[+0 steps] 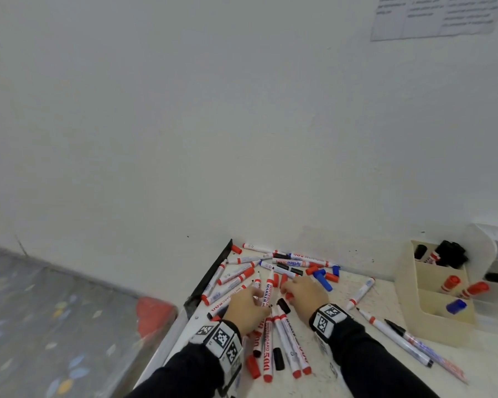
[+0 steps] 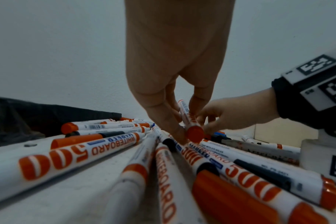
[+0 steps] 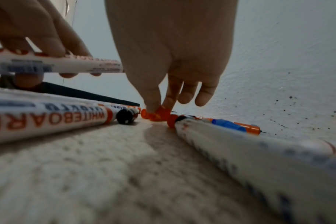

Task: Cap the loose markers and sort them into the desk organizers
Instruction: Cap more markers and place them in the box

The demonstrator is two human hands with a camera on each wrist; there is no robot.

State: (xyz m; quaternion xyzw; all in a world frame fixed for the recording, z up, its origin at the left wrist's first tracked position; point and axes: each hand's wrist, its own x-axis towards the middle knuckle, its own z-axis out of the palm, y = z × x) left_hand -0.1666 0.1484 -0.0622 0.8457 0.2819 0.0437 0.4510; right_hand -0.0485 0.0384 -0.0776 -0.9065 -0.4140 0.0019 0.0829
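While the head view is showing both hands among the loose markers (image 1: 273,334) on the desk (image 1: 357,369), the wrist views are showing each grip; the left hand (image 1: 246,307) is pinching a red whiteboard marker (image 2: 190,121) lifted off the pile; the right hand (image 1: 306,293) is pinching a red cap (image 3: 156,114) resting on the desk. Only the head view is catching the beige organizer (image 1: 414,285) at the right, well apart.

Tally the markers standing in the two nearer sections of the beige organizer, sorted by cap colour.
Red-capped markers: 2
Blue-capped marker: 1
Total: 3, in the two nearer sections of the beige organizer
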